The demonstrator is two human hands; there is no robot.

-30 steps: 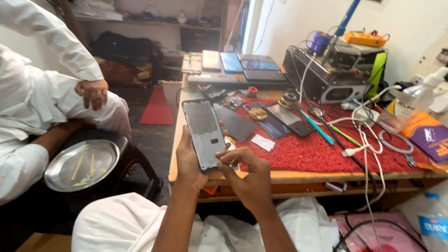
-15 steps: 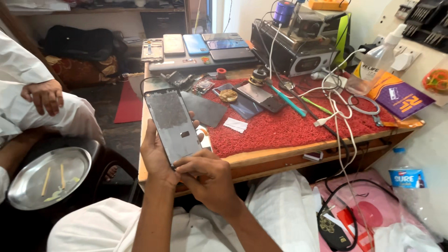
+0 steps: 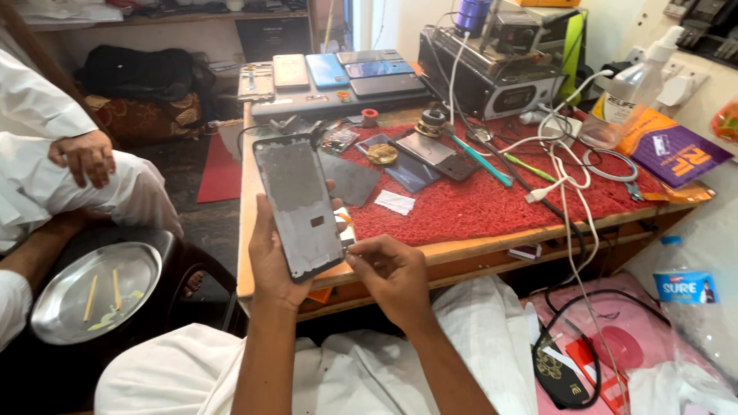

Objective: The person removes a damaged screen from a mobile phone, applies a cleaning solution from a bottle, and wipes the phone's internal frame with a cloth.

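My left hand (image 3: 270,260) grips a dark grey phone frame (image 3: 298,203) from behind, holding it upright and tilted over the near left corner of the wooden workbench (image 3: 477,250). My right hand (image 3: 386,273) is at the frame's lower right corner, fingers pinched together against its edge. Whether the fingers hold a small tool, I cannot tell. Both forearms reach up from my lap, which is covered in white cloth.
A red mat (image 3: 492,201) carries phone parts, tweezers, a blue tool (image 3: 483,160) and white cables (image 3: 560,154). Several phones (image 3: 330,71) lie at the back beside a black machine (image 3: 492,73). A spray bottle (image 3: 623,100) stands right. Another person's hand (image 3: 84,157) and a steel plate (image 3: 92,290) are left.
The view has swung right and closer. The phone frame stays in my left hand, and my right hand has shifted from its lower middle to its lower right corner.
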